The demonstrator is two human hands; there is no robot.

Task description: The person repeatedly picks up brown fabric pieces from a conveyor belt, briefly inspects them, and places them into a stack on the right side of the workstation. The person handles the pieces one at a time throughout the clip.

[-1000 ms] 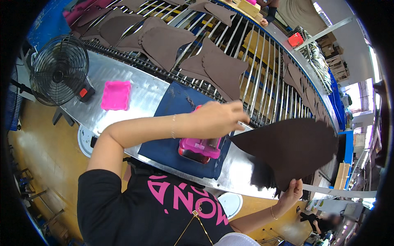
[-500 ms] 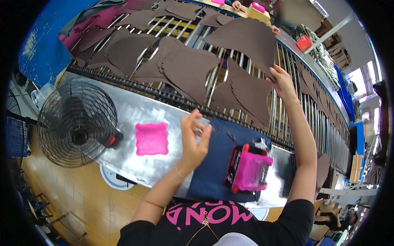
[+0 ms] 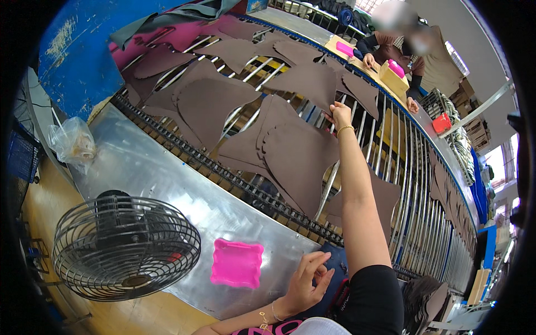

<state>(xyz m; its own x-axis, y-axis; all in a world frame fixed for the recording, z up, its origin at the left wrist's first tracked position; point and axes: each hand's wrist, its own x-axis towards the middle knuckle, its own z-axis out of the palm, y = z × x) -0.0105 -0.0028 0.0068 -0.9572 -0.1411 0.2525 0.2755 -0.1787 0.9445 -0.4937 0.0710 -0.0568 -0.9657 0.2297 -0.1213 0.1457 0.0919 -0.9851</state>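
My right hand (image 3: 339, 114) is stretched far out over the roller conveyor (image 3: 391, 167), its fingers closed on the edge of a brown cut leather piece (image 3: 310, 81). Several more brown pieces lie on the rollers, with a large one (image 3: 296, 162) just below my forearm. My left hand (image 3: 307, 282) hovers close to my body over the edge of a dark blue mat (image 3: 335, 262). Its fingers are loosely curled and apart, and nothing shows in them.
A pink square tray (image 3: 237, 270) lies on the metal table (image 3: 151, 178) beside a wire-caged fan (image 3: 125, 247). A clear plastic bag (image 3: 72, 142) sits at the table's left end. Another person (image 3: 413, 56) works across the conveyor near pink boxes (image 3: 396, 68) and a red box (image 3: 441, 123).
The view has swung left. My right arm has reached further out along the rollers with the brown piece. My left hand has drawn back toward my body, and the pink tool on the mat is out of view.
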